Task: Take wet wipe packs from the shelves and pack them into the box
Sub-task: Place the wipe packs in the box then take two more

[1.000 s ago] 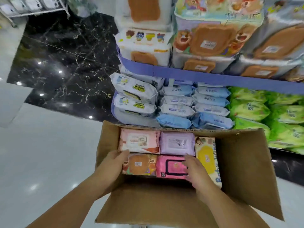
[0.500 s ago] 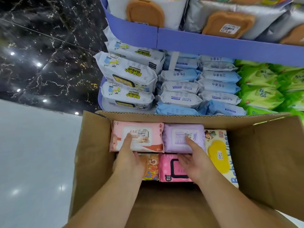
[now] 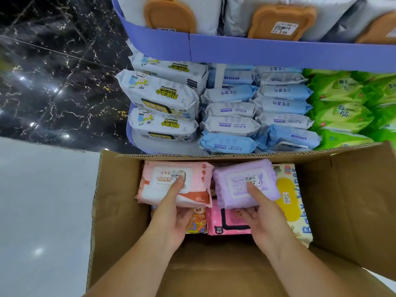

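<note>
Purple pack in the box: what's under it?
The right hand grips the purple pack at its near edge from below, thumb on top. A hot-pink pack with a black-outlined lid shows beneath that edge. What lies under the rest is covered.

Cartoon pk (image 3: 198,220) mostly hidden under pink pk (image 3: 154,187).
</note>
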Motion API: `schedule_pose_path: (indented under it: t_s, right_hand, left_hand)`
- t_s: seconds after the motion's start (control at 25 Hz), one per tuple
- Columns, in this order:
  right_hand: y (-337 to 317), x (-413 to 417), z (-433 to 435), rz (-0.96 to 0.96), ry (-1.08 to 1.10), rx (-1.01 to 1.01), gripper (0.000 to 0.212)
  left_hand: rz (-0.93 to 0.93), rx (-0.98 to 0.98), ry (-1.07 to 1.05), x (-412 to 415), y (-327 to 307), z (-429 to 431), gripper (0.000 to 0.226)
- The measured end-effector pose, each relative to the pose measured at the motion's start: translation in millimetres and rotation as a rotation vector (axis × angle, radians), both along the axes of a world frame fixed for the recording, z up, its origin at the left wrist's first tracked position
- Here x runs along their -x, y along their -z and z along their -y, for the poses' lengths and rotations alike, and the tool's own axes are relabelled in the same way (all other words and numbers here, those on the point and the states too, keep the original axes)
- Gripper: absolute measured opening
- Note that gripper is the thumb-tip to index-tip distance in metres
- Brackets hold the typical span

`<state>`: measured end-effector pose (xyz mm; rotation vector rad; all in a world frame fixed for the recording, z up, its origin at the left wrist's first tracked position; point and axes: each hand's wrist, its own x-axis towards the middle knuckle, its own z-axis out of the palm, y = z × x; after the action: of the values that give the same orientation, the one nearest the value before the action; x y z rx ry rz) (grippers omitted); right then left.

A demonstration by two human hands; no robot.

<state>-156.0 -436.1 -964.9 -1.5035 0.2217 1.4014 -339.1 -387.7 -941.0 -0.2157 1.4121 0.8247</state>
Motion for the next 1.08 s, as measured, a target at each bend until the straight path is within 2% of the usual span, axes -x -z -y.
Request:
schedule_pose_path:
  t_s: [0.16,0.24,0.36,0.52,0.68,0.76,0.88,1.0,1.04,1.08]
  right_hand:
    - [-31.3,-20.9,18.5,-0.020,-0.039,-0.089,0.047]
    - [-55.8,-32.0,26.2,-0.009,-0.057,-0.136,0.056]
    - [-103.0,-46.3,36.4,-0.015,-0.058,-0.200,0.057]
    - [-191.8,-59.7,39.0,-0.031,-0.028,-0.298,0.057]
    - [-315.6,-85.3,39.3,0.041,-0.022,-0.422,0.062]
    - [-377.5,-97.4,36.1,0.054,-0.020,-0.483,0.070]
    - [-455.1,-106.9,29.7,0.053,0.053,-0.580,0.089]
    - [-528.3,-117.0,26.7,0.040,0.103,-0.685,0.073]
    - [-550.5,-120.7,26.3,0.043,0.108,-0.715,0.077]
    - [-572.7,-127.6,27.2,0.054,0.116,-0.742,0.084]
  left_hand:
    - [-0.003,-0.098,0.026,-3.2,-31.2,13.4,0.057]
    - [0.018,-0.157,0.038,-7.8,-58.8,19.3,0.056]
    - [0.035,-0.236,0.063,-14.6,-110.5,29.7,0.056]
    - [0.021,-0.376,0.151,-24.6,-193.7,34.1,0.061]
    - [-0.041,-0.577,0.260,-34.0,-305.0,20.6,0.073]
    - [-0.049,-0.684,0.328,-39.1,-366.9,8.0,0.079]
    - [-0.002,-0.811,0.364,-53.4,-449.2,-6.8,0.075]
    - [0.078,-0.912,0.357,-75.1,-522.9,-17.6,0.088]
    - [0.124,-0.932,0.374,-82.5,-547.2,-19.2,0.081]
    - [0.166,-0.954,0.396,-91.0,-568.7,-21.6,0.064]
